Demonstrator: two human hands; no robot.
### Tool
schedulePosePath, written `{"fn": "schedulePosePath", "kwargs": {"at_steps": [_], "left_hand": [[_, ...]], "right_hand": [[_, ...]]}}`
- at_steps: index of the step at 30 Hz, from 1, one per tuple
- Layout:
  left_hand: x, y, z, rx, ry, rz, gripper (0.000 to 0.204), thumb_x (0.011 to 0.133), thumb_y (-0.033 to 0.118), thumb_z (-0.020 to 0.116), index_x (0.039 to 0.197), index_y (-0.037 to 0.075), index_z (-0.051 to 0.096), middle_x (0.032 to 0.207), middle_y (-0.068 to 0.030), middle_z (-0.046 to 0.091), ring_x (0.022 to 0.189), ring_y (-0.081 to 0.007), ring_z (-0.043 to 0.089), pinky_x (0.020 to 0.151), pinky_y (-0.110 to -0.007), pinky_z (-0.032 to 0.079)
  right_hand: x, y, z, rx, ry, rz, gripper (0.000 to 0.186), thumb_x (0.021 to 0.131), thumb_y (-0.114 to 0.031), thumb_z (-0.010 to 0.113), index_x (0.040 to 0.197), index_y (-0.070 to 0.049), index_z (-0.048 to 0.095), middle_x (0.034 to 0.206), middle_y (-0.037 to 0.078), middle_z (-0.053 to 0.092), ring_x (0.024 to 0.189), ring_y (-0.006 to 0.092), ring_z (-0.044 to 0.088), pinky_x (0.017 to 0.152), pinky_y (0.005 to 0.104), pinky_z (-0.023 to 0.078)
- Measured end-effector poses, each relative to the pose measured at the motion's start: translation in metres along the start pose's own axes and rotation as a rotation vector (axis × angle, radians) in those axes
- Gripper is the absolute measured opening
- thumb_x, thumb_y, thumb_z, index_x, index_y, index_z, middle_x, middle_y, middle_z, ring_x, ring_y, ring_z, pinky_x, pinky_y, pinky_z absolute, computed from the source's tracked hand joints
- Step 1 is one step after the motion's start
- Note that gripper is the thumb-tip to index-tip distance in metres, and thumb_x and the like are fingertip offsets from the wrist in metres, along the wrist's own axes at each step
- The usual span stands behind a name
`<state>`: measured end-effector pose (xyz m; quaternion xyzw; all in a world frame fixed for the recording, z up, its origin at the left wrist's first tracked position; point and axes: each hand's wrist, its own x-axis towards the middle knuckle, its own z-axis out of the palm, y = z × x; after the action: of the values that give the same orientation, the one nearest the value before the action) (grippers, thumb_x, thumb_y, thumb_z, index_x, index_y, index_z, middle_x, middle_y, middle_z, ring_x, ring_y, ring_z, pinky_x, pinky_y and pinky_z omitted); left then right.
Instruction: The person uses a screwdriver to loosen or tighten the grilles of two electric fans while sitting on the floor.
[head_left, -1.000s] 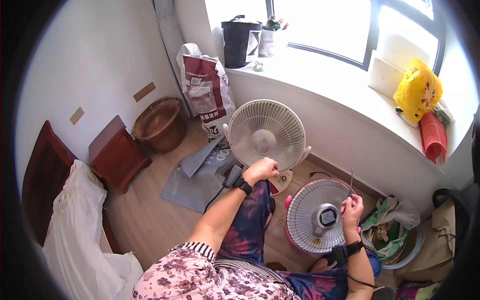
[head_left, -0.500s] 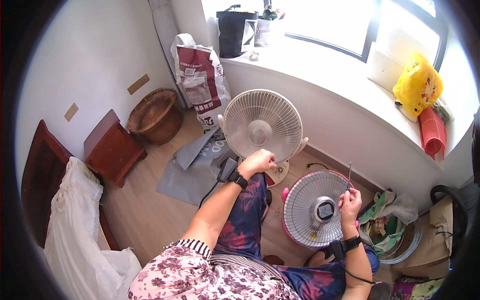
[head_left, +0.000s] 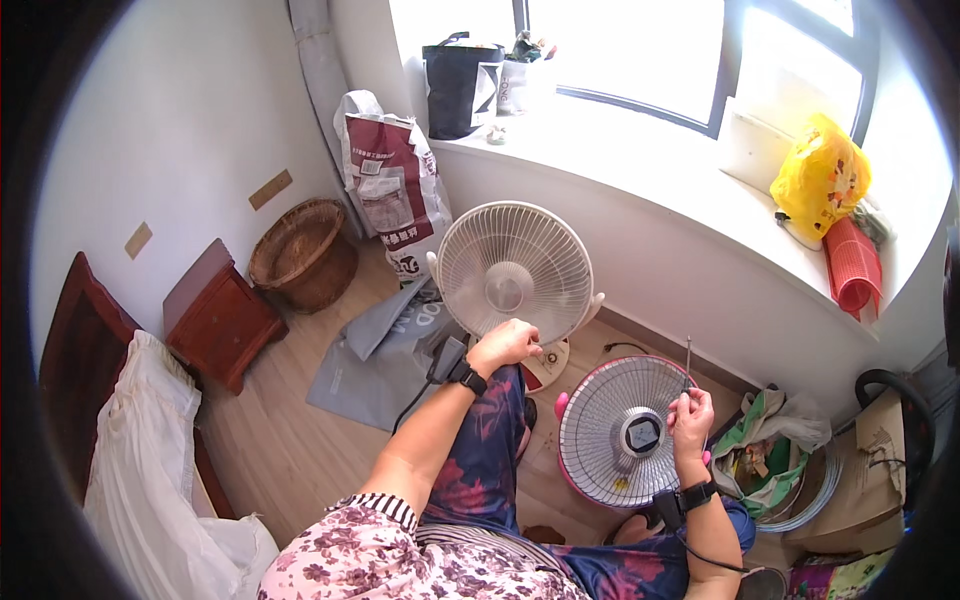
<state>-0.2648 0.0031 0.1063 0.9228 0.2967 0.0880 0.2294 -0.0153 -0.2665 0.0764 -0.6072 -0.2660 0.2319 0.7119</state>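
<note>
A slim screwdriver (head_left: 688, 366), its shaft pointing up, is pinched in my right hand (head_left: 691, 422). That hand is above the right rim of a round heater with a pink rim (head_left: 625, 400), which leans back with its wire grille and dark square centre facing up. My left hand (head_left: 508, 343) is over my left knee, fingers curled and closed; whatever they may hold is hidden. Just beyond it stands a white round heater (head_left: 515, 255) with a wire grille, its base partly covered by my hand. A dark wrist strap with a cabled box is on each wrist.
A grey plastic bag (head_left: 375, 365) lies on the floor at left, near a printed sack (head_left: 395, 190), a brown basket (head_left: 305, 255) and a red-brown wooden cabinet (head_left: 225, 315). At right are a green-white bag (head_left: 760, 445), coiled wire (head_left: 828, 490) and cardboard (head_left: 870, 450).
The whole view has shifted slightly, so the room sits lower and further left. The screwdriver stands a little more upright in my right hand. My left hand stays over the knee.
</note>
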Motion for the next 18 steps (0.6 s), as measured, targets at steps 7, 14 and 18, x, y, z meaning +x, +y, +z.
{"fn": "schedulePosePath", "kwargs": {"at_steps": [7, 14, 18], "left_hand": [[-0.0002, 0.0012, 0.0023, -0.025, 0.005, -0.005, 0.025, 0.075, 0.023, 0.065, 0.089, 0.003, 0.064, 0.084, -0.0178, 0.063, 0.085, -0.0325, 0.060, 0.074, -0.040, 0.047], [0.0043, -0.0018, -0.0009, -0.047, 0.017, 0.020, 0.026, 0.074, 0.023, 0.066, 0.088, 0.002, 0.064, 0.082, -0.0185, 0.063, 0.083, -0.0330, 0.060, 0.073, -0.039, 0.048], [0.0012, 0.0010, -0.0020, -0.062, 0.020, 0.012, 0.027, 0.074, 0.023, 0.067, 0.089, 0.001, 0.064, 0.082, -0.0184, 0.063, 0.082, -0.0331, 0.060, 0.072, -0.039, 0.048]], "right_hand": [[0.0002, 0.0052, -0.0032, -0.002, -0.007, -0.011, 0.012, 0.089, -0.007, 0.049, 0.098, -0.001, 0.042, 0.063, 0.006, 0.055, 0.039, 0.0081, 0.046, 0.032, 0.0204, 0.034], [0.0006, -0.0007, 0.0027, -0.022, 0.001, 0.028, 0.012, 0.090, -0.008, 0.049, 0.098, -0.002, 0.042, 0.064, 0.005, 0.055, 0.039, 0.0077, 0.046, 0.032, 0.0200, 0.033], [0.0008, -0.0001, 0.0017, 0.001, 0.000, 0.044, 0.012, 0.090, -0.008, 0.048, 0.098, -0.003, 0.041, 0.064, 0.005, 0.055, 0.040, 0.0078, 0.046, 0.032, 0.0198, 0.033]]}}
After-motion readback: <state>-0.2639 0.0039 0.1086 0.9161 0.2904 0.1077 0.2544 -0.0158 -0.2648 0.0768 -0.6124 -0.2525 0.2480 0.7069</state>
